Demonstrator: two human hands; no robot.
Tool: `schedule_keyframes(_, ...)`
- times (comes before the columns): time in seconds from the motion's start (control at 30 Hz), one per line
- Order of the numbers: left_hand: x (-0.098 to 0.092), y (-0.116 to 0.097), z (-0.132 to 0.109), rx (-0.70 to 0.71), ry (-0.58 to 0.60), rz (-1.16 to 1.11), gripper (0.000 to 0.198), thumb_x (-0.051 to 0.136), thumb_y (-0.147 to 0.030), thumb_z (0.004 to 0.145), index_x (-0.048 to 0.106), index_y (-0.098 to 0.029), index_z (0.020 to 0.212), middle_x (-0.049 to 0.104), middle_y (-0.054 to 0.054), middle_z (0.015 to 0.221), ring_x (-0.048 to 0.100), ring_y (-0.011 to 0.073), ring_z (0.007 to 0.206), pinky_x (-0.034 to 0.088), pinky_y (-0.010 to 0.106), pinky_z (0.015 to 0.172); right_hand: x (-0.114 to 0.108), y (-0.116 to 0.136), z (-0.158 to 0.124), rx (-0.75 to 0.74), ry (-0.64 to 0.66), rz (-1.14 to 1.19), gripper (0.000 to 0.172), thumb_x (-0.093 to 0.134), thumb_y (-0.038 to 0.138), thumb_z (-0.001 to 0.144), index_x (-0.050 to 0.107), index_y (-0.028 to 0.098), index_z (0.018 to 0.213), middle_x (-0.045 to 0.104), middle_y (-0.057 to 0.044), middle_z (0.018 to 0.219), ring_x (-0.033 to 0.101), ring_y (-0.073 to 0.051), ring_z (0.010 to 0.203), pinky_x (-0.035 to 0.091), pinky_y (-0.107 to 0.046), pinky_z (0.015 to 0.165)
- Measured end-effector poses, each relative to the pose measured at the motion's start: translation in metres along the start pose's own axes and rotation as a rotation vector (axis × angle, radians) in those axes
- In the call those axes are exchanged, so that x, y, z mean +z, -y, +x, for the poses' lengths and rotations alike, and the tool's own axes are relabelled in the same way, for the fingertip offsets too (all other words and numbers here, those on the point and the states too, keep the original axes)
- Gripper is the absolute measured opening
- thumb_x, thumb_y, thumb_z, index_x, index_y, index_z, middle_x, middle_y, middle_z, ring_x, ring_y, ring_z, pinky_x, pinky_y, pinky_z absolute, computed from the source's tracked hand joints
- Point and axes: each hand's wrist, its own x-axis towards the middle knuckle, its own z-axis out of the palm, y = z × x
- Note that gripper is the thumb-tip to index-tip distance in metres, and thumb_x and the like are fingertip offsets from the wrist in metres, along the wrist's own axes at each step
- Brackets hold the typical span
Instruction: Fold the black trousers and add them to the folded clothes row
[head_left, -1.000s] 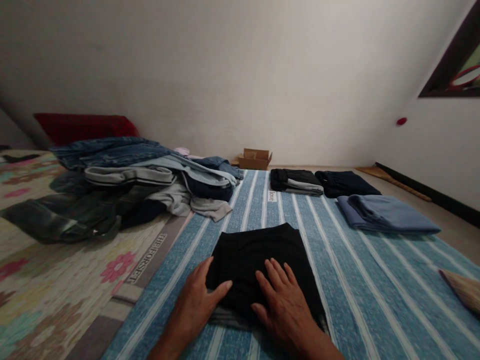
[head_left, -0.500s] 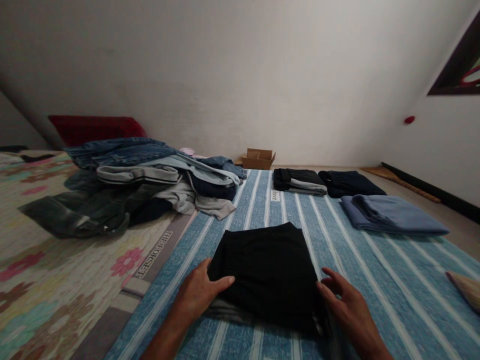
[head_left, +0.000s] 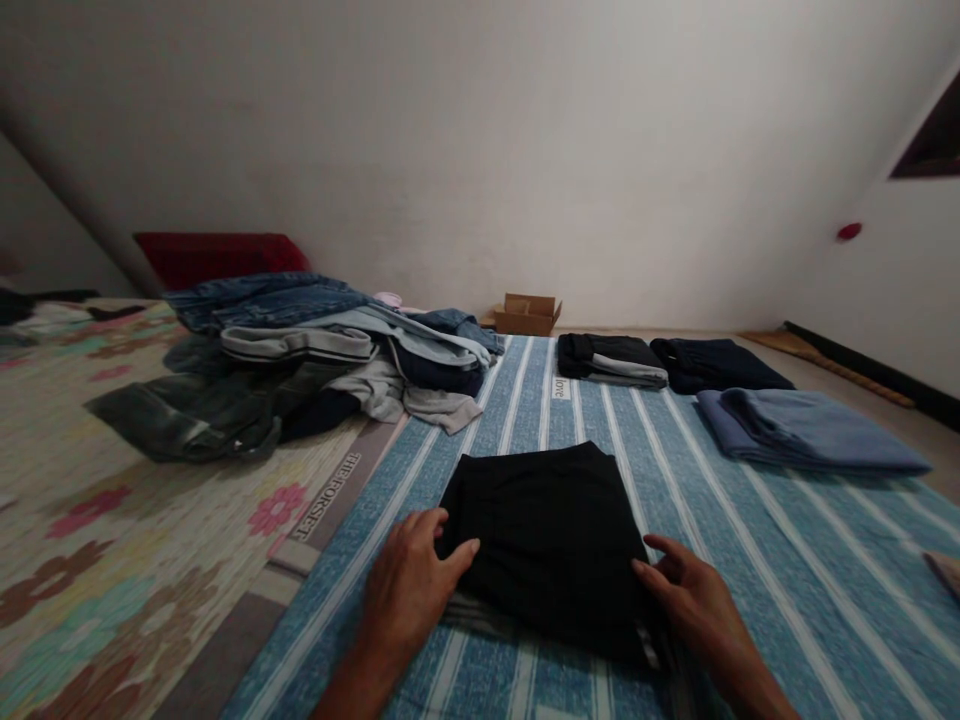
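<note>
A pair of folded black trousers [head_left: 551, 550] lies in front of me on a blue striped sheet, atop a grey striped folded piece [head_left: 480, 615] whose edge shows below. My left hand [head_left: 416, 580] is at the left edge of the trousers, thumb stretched over the cloth and apart from the curved index finger. At the right edge rests my right hand [head_left: 690, 595], its thumb tip against the fabric and the index finger held a little above. Both hands look open, fingers bent around the sides; the lower fingers are partly hidden.
A loose heap of jeans and other clothes [head_left: 300, 350] lies at the left. Folded dark garments [head_left: 611, 360], navy trousers [head_left: 716, 365] and blue trousers [head_left: 814, 430] sit at the back right. A cardboard box [head_left: 527, 315] stands by the wall.
The view has turned slightly left, so things appear farther right. My left hand's index finger has come up over the trousers' edge; my right hand stays at its side.
</note>
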Motion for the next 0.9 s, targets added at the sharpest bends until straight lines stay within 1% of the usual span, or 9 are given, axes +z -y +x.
schedule_keyframes(0.1,-0.003,-0.007,0.002,-0.036,0.172,0.005,0.05,0.051,-0.048,0.076,0.057,-0.013,0.11,0.065,0.008,0.089,0.062,0.0246,0.084,0.044,0.032,0.071,0.001,0.001,0.001,0.01,-0.012,0.008,0.059,0.057,0.052,0.07,0.059,0.011,0.112,0.057,0.001,0.059,0.058,-0.02,0.059,0.04,-0.029,0.053)
schedule_keyframes(0.2,-0.002,-0.008,0.011,-0.036,0.224,0.031,0.05,0.05,-0.049,0.076,0.058,-0.011,0.107,0.066,0.008,0.081,0.063,0.0254,0.08,0.042,0.032,0.067,0.001,0.002,0.002,0.038,0.001,0.034,0.058,0.059,0.052,0.069,0.059,0.012,0.111,0.055,0.001,0.057,0.057,-0.019,0.057,0.038,-0.028,0.051)
schedule_keyframes(0.33,0.004,-0.001,0.025,-0.053,0.253,-0.009,0.053,0.057,-0.051,0.07,0.06,-0.01,0.103,0.067,0.01,0.082,0.063,0.0266,0.082,0.04,0.03,0.062,0.0,-0.001,0.003,0.039,0.035,0.051,0.059,0.059,0.053,0.07,0.058,0.011,0.112,0.059,0.0,0.062,0.06,-0.02,0.062,0.041,-0.028,0.053)
schedule_keyframes(0.47,0.011,0.006,0.033,-0.076,0.26,-0.135,0.057,0.065,-0.05,0.063,0.061,-0.011,0.103,0.066,0.007,0.073,0.063,0.0251,0.077,0.039,0.028,0.058,-0.001,-0.001,0.002,0.036,0.023,-0.01,0.058,0.057,0.052,0.073,0.057,0.011,0.113,0.058,0.001,0.061,0.059,-0.019,0.061,0.039,-0.027,0.052)
schedule_keyframes(0.57,0.01,0.005,0.033,-0.066,0.276,-0.18,0.056,0.066,-0.047,0.061,0.061,-0.01,0.104,0.065,0.004,0.068,0.063,0.0232,0.072,0.039,0.028,0.058,-0.002,0.003,0.001,0.022,0.005,-0.053,0.056,0.057,0.051,0.073,0.058,0.011,0.112,0.056,0.002,0.058,0.057,-0.019,0.059,0.038,-0.027,0.051)
schedule_keyframes(0.63,0.008,0.003,0.031,-0.042,0.283,-0.178,0.057,0.065,-0.047,0.063,0.06,-0.009,0.105,0.064,0.004,0.069,0.062,0.0224,0.07,0.039,0.028,0.058,-0.002,0.006,0.001,0.01,0.014,-0.06,0.055,0.056,0.051,0.074,0.058,0.011,0.111,0.056,0.002,0.058,0.057,-0.018,0.059,0.038,-0.027,0.052)
schedule_keyframes(0.77,0.009,0.0,0.028,-0.034,0.23,-0.187,0.062,0.066,-0.045,0.061,0.057,-0.009,0.11,0.062,0.004,0.073,0.061,0.0222,0.072,0.04,0.028,0.061,-0.002,0.009,-0.001,-0.018,0.012,-0.067,0.051,0.055,0.05,0.075,0.059,0.012,0.109,0.056,0.002,0.059,0.056,-0.018,0.059,0.038,-0.027,0.053)
schedule_keyframes(0.9,0.015,-0.001,0.031,-0.061,0.213,-0.313,0.063,0.068,-0.037,0.057,0.055,-0.007,0.111,0.053,-0.002,0.063,0.057,0.0191,0.065,0.04,0.028,0.059,-0.001,0.006,0.0,-0.023,0.027,-0.046,0.053,0.054,0.051,0.076,0.057,0.013,0.112,0.058,0.001,0.063,0.058,-0.02,0.064,0.04,-0.028,0.056)
